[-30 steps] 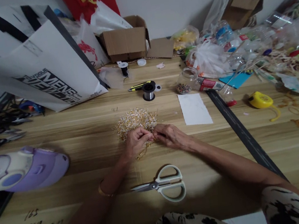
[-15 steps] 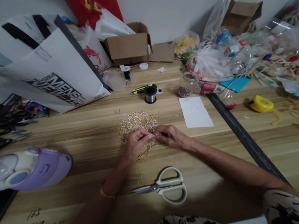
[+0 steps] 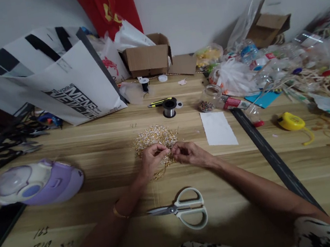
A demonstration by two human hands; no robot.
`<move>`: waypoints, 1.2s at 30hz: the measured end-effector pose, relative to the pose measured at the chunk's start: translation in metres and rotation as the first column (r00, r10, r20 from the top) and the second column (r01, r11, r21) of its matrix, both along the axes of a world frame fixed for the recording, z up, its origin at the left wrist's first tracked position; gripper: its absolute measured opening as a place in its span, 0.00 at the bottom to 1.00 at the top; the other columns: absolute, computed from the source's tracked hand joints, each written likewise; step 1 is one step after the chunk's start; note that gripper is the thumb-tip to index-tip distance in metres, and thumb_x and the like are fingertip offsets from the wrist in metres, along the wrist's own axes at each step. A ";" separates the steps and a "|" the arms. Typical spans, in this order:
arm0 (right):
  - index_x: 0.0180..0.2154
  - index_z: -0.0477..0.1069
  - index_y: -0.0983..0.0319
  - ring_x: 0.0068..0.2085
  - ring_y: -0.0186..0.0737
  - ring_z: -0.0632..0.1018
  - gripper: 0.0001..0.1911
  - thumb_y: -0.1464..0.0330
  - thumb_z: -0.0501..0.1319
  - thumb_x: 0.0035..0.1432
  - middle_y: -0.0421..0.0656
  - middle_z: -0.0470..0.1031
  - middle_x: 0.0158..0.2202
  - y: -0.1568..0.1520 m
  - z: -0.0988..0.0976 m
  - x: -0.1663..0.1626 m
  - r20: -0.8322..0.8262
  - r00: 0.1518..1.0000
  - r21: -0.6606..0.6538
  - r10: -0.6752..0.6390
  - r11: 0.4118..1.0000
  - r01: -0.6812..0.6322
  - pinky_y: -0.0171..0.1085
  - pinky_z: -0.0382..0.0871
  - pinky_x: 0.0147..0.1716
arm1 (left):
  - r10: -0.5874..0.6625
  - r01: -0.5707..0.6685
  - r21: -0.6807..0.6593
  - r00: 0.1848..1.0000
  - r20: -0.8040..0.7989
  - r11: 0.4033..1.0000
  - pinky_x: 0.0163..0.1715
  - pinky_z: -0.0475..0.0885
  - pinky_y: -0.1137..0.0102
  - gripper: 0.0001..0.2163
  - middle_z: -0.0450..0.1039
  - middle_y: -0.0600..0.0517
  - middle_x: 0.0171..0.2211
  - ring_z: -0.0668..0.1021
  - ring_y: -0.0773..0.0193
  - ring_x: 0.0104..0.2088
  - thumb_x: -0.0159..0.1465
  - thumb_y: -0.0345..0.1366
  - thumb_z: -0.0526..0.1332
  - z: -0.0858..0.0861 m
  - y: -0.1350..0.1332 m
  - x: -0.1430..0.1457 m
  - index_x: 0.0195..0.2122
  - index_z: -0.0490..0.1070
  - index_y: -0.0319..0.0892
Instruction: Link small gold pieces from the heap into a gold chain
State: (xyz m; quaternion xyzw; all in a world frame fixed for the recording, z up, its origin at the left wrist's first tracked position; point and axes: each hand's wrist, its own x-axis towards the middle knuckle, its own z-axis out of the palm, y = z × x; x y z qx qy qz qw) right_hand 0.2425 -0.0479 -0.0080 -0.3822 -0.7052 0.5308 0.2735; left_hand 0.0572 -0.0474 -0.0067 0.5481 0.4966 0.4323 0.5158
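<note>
My left hand [image 3: 152, 159] and my right hand [image 3: 188, 153] meet fingertip to fingertip at the near edge of a glittering gold and silver beaded cluster [image 3: 154, 135] on the wooden table [image 3: 95, 159]. Both hands are closed in a pinch on a small part of that cluster; a gold strand hangs below my left hand. White-handled scissors [image 3: 181, 210] lie flat on the table just in front of my hands, blades pointing left.
A purple and white device [image 3: 39, 187] sits at the left. A wire spool [image 3: 169, 108], bead jar [image 3: 207, 98], white paper [image 3: 217, 128], black ruler [image 3: 270, 152] and yellow tape measure [image 3: 290, 122] lie beyond. A large white bag [image 3: 59, 86] and cardboard box [image 3: 147, 59] stand at the back.
The head view has tilted slightly, shifting everything down and right in the picture. My hands keep pinching at the same spot on the cluster.
</note>
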 end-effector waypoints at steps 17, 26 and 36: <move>0.34 0.65 0.64 0.27 0.31 0.69 0.16 0.56 0.61 0.55 0.40 0.68 0.28 -0.002 0.020 0.001 -0.221 0.975 -0.205 0.033 0.976 -0.079 0.31 0.64 0.27 | -0.313 0.313 0.008 0.949 0.051 0.950 0.34 0.68 0.73 0.07 0.73 0.51 0.30 0.75 0.66 0.32 0.54 0.33 0.64 -0.006 0.001 -0.004 0.32 0.69 0.37; 0.35 0.65 0.63 0.28 0.31 0.70 0.16 0.57 0.62 0.55 0.40 0.68 0.28 0.000 0.016 0.004 -0.267 0.964 -0.217 0.016 0.973 -0.077 0.30 0.65 0.27 | -0.371 0.371 -0.006 0.928 0.026 0.928 0.40 0.70 0.69 0.11 0.72 0.50 0.35 0.75 0.65 0.37 0.52 0.31 0.66 -0.002 -0.001 -0.006 0.35 0.68 0.38; 0.34 0.66 0.64 0.27 0.30 0.69 0.17 0.56 0.62 0.54 0.39 0.67 0.27 0.000 0.018 0.003 -0.262 0.965 -0.198 -0.001 0.979 -0.053 0.30 0.65 0.26 | -0.364 0.373 0.088 0.926 -0.099 0.924 0.35 0.70 0.71 0.07 0.71 0.49 0.32 0.74 0.64 0.35 0.53 0.33 0.65 -0.007 0.001 -0.006 0.31 0.72 0.37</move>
